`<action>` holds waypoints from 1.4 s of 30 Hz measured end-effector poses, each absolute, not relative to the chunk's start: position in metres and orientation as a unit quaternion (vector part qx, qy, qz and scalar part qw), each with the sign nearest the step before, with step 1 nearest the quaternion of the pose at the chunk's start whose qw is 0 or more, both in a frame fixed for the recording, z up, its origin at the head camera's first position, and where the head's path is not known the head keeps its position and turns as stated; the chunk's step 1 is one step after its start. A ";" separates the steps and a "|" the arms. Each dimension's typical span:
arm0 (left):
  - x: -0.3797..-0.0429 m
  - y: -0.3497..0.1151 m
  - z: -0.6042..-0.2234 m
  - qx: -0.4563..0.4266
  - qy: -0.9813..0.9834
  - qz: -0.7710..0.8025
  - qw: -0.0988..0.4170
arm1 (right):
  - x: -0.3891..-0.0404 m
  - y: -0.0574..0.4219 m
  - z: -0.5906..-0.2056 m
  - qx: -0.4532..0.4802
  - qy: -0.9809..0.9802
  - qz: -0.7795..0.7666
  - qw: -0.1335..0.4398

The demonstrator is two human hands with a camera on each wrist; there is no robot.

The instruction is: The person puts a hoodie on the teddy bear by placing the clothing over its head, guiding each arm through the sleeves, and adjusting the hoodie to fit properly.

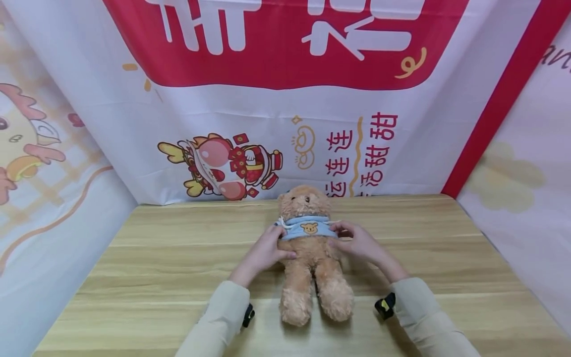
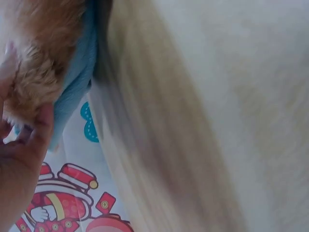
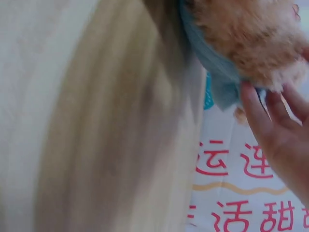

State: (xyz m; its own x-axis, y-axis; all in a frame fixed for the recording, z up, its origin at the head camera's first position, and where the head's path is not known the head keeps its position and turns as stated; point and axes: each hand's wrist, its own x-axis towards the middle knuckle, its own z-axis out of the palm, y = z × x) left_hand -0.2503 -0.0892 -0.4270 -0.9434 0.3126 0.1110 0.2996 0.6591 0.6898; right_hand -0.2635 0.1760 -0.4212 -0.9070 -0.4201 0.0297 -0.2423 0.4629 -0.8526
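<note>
A light brown plush teddy bear (image 1: 310,250) lies on its back on the wooden table, head toward the back wall and feet toward me. It wears a short blue top (image 1: 292,230) with a bear face on the chest. My left hand (image 1: 269,248) holds the bear by its arm at the left side; the left wrist view shows fingers round the furry paw (image 2: 36,87). On the other side my right hand (image 1: 359,243) grips the opposite arm, its fingers about the paw (image 3: 275,67) in the right wrist view. The bear's back is hidden.
The wood-grain table (image 1: 178,248) meets a white and red printed cloth (image 1: 276,109) at its back edge, close behind the bear's head. Printed cloths also hang at the left and right sides. Black wrist straps (image 1: 385,306) show by the sleeves.
</note>
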 end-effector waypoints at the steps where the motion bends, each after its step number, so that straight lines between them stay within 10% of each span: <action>1: -0.250 -0.089 -0.428 0.167 0.910 0.379 0.002 | -0.263 0.178 -0.420 -0.204 0.848 -0.478 0.101; 12: -0.252 -0.107 -0.417 0.198 0.867 0.439 0.130 | -0.263 0.179 -0.429 -0.185 0.864 -0.461 0.078; 42: -0.242 -0.080 -0.423 0.224 0.934 0.167 -0.223 | -0.260 0.154 -0.418 -0.166 0.892 -0.418 -0.036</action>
